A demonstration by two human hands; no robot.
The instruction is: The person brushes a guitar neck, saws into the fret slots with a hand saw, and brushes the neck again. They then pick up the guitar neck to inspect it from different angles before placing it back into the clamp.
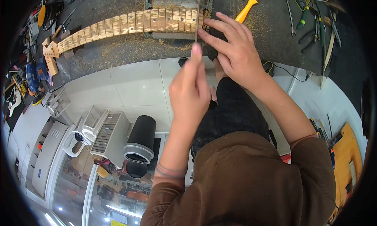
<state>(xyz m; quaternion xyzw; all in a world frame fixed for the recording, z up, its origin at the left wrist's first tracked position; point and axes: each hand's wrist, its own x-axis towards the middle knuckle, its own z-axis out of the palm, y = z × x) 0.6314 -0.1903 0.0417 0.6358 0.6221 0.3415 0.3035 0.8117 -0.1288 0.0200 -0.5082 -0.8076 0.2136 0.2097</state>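
Note:
A guitar neck (135, 22) with a mottled light and brown fretboard lies across the workbench, headstock (51, 49) to the left. My left hand (189, 88), slightly blurred, is closed with its thumb up on a long thin metal tool (198, 18). Seen edge-on, this file-like tool crosses the neck's right end; its handle is hidden in my fist. My right hand (239, 49) lies palm down, fingers spread, with fingertips touching the neck's right end beside the tool. Beneath that end sits a metal vise (161, 35), partly covered by the neck.
Wood dust is scattered over the workbench (118, 57). A yellow-handled brush (246, 9), a wrench (290, 16) and several pliers lie to the right. Sanders and other tools crowd the left end. Below the bench edge are a black bin (142, 132) and a white slatted unit (107, 130).

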